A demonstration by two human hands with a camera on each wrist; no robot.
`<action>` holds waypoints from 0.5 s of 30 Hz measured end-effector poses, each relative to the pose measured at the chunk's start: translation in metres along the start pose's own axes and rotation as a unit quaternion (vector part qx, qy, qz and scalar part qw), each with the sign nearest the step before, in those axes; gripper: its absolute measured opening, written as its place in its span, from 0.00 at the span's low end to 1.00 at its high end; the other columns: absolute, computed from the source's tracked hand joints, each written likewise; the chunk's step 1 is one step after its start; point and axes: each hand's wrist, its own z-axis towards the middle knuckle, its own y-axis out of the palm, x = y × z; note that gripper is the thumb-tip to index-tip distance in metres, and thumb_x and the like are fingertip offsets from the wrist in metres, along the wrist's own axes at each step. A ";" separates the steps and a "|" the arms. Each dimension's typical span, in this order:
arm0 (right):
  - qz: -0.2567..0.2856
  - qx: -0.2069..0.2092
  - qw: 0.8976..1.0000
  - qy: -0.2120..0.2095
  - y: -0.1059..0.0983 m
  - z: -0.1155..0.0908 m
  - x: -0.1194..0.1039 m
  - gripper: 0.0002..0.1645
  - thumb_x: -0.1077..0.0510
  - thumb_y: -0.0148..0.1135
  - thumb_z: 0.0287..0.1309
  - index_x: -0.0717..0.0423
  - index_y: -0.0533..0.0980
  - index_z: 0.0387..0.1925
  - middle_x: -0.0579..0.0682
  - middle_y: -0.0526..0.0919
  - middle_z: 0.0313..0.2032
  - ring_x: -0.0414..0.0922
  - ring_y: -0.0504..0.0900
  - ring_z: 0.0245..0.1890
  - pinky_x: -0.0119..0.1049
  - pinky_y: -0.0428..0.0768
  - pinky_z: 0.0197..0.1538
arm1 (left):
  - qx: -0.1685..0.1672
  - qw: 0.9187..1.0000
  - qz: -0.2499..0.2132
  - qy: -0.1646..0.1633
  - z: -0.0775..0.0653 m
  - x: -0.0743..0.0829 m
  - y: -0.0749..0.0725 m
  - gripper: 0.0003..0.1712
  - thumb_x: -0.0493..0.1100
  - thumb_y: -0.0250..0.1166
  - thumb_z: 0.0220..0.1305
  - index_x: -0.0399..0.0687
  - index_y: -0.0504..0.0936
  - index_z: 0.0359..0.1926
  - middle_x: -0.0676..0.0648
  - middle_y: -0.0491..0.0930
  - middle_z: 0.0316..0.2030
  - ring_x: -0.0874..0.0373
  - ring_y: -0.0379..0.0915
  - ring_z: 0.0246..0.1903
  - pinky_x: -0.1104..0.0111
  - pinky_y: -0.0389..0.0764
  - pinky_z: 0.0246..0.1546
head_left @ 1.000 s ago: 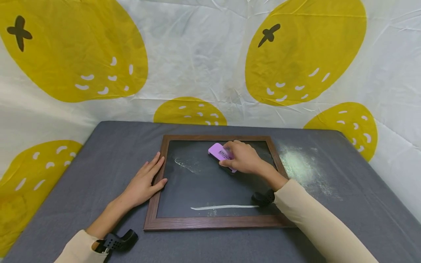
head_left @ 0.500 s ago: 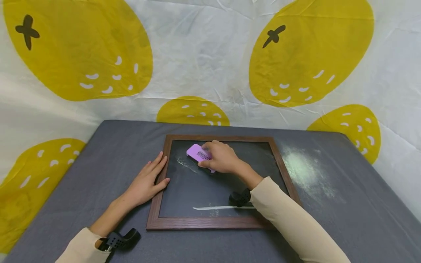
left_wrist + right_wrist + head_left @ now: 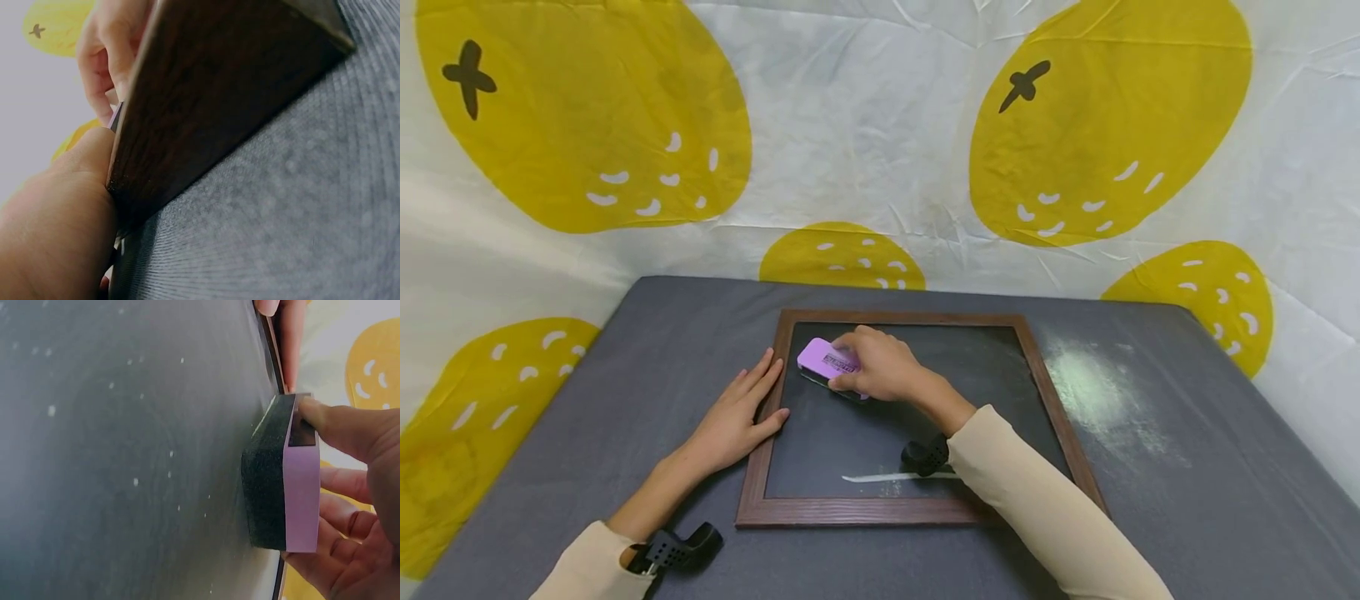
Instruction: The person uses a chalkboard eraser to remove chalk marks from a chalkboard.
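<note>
A purple-backed chalkboard eraser (image 3: 817, 357) lies felt side down near the upper left corner of a chalkboard (image 3: 917, 442) in a brown wooden frame. My right hand (image 3: 883, 364) grips the eraser between thumb and fingers. In the right wrist view, the dark felt of the eraser (image 3: 265, 487) faces the board's surface, which carries small white specks. My left hand (image 3: 730, 422) rests with straight fingers on the left side of the frame. The left wrist view shows the frame's dark outer edge (image 3: 206, 106) beside that hand.
A white chalk line (image 3: 880, 478) runs along the lower part of the board, partly hidden by the right wrist camera (image 3: 925, 457). Pale chalk dust (image 3: 1093, 383) marks the grey tablecloth (image 3: 1180, 500) to the right. Behind hangs a white curtain with yellow fruit prints (image 3: 857, 125).
My right hand has slid the eraser leftward across the upper board, over the faint chalk smear, which is now out of sight. My left hand stays on the frame.
</note>
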 end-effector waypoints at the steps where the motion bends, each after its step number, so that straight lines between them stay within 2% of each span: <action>1: 0.002 -0.001 1.000 -0.003 0.000 0.000 0.000 0.34 0.41 0.70 0.51 0.49 0.76 0.59 0.46 0.77 0.45 0.41 0.73 0.35 0.36 0.71 0.32 | 0.001 1.000 0.001 0.001 0.000 0.000 0.000 0.42 0.47 0.63 0.64 0.34 0.55 0.72 0.36 0.48 0.72 0.40 0.49 0.69 0.47 0.49 0.67; 8: -0.003 -0.027 0.999 -0.030 -0.001 -0.004 0.002 0.34 0.40 0.69 0.51 0.47 0.76 0.59 0.42 0.74 0.37 0.40 0.72 0.32 0.35 0.70 0.31 | 0.002 1.000 0.000 0.001 -0.002 -0.001 -0.001 0.42 0.47 0.63 0.64 0.34 0.55 0.72 0.36 0.48 0.72 0.39 0.49 0.68 0.47 0.50 0.67; 15: -0.011 -0.039 0.998 -0.041 -0.010 -0.020 0.008 0.35 0.39 0.70 0.49 0.48 0.76 0.57 0.42 0.76 0.39 0.41 0.73 0.34 0.36 0.71 0.32 | 0.000 1.000 -0.002 -0.003 -0.002 0.000 -0.001 0.43 0.48 0.63 0.65 0.35 0.54 0.72 0.36 0.48 0.72 0.40 0.49 0.69 0.47 0.50 0.67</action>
